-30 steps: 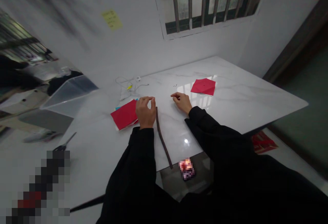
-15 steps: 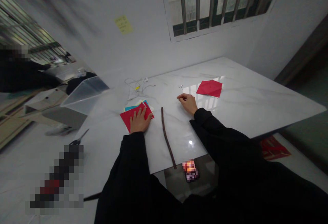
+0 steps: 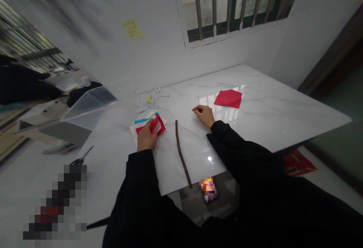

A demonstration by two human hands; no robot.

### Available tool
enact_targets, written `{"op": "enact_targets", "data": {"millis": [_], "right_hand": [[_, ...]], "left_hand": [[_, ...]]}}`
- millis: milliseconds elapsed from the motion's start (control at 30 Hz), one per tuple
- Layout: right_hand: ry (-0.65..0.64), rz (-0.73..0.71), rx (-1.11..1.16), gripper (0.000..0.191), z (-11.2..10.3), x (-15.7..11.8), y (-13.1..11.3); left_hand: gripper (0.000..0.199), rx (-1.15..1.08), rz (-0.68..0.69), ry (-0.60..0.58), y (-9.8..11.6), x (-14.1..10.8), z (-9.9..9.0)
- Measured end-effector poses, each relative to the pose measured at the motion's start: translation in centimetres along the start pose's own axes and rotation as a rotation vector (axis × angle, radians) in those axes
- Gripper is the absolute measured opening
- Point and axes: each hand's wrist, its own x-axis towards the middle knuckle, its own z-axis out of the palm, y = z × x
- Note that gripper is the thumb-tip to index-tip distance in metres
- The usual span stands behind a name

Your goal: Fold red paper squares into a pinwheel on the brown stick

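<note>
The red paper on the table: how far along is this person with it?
Done: one red square lies flat with a dark dot at its middle. In hand: the left hand bends up a second red sheet on a stack of coloured paper. Left: the dark stick and small metal bits lie untouched, the right hand resting nearby.

The person's left hand point(image 3: 146, 137) is holding a folded red paper sheet point(image 3: 157, 124) against a stack of coloured paper point(image 3: 134, 130) on the white marble table point(image 3: 269, 104), while the right hand point(image 3: 203, 115) is resting, loosely curled, between a dark brown strip point(image 3: 180, 153) and a red paper square point(image 3: 228, 99).
</note>
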Motion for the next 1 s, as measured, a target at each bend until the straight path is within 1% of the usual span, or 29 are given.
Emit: {"op": "enact_targets", "data": {"millis": [67, 133, 200, 233, 300, 333, 400, 467, 500, 567, 600, 700, 767, 833, 933, 1000], "right_hand": [[0.001, -0.002, -0.004, 0.022, 0.0, 0.0, 0.0], [-0.002, -0.004, -0.009, 0.021, 0.0, 0.0, 0.0], [-0.007, -0.007, -0.014, 0.021, 0.0, 0.0, -0.1], [-0.009, -0.008, -0.015, 0.021, 0.0, 0.1, -0.1], [-0.010, -0.007, -0.011, 0.020, 0.0, 0.1, 0.0], [-0.012, -0.006, -0.001, 0.020, 0.1, 0.1, 0.0], [-0.021, 0.002, 0.038, 0.018, 0.1, 0.2, 0.2], [-0.035, 0.016, 0.104, 0.018, 0.1, 0.4, 0.4], [-0.043, 0.025, 0.148, 0.022, 0.0, 0.5, 0.6], [-0.053, 0.051, 0.258, 0.037, 0.0, 0.7, 1.0], [-0.057, 0.068, 0.324, 0.047, -0.1, 0.8, 1.1], [-0.089, 0.118, 0.488, 0.072, -0.1, 1.1, 1.4], [-0.134, 0.122, 0.510, 0.079, -0.1, 1.0, 1.3], [-0.187, 0.084, 0.464, 0.079, -0.1, 0.9, 1.1], [-0.224, 0.024, 0.417, 0.068, -0.1, 0.6, 0.8], [-0.231, 0.051, 0.476, 0.063, -0.2, 0.6, 0.8]], "left_hand": [[0.068, 0.012, -0.024, 0.033, 0.2, 0.0, -0.5], [0.061, 0.013, -0.041, 0.122, 0.6, -0.1, -1.2], [0.050, -0.018, -0.037, 0.286, 1.3, -0.2, -2.1], [0.044, -0.057, -0.018, 0.399, 1.8, -0.2, -2.6], [0.034, -0.169, 0.080, 0.562, 2.9, -0.2, -3.6], [0.028, -0.233, 0.107, 0.626, 3.5, -0.2, -3.9], [0.018, -0.409, 0.091, 0.688, 4.7, 0.1, -3.8], [0.020, -0.709, 0.022, 0.692, 5.9, 0.6, -2.6], [0.024, -0.885, -0.013, 0.654, 6.5, 0.9, -1.7], [0.036, -1.136, -0.055, 0.571, 7.3, 1.4, 0.8], [0.042, -1.206, -0.059, 0.529, 7.6, 1.5, 2.1], [0.052, -1.274, -0.087, 0.417, 8.4, 1.5, 5.5], [0.054, -1.267, -0.077, 0.372, 8.8, 1.3, 7.0], [0.053, -1.242, -0.063, 0.345, 9.2, 1.1, 7.9], [0.051, -1.198, -0.058, 0.301, 9.8, 1.0, 8.7], [0.050, -1.183, -0.042, 0.264, 10.3, 0.8, 8.9]]}}
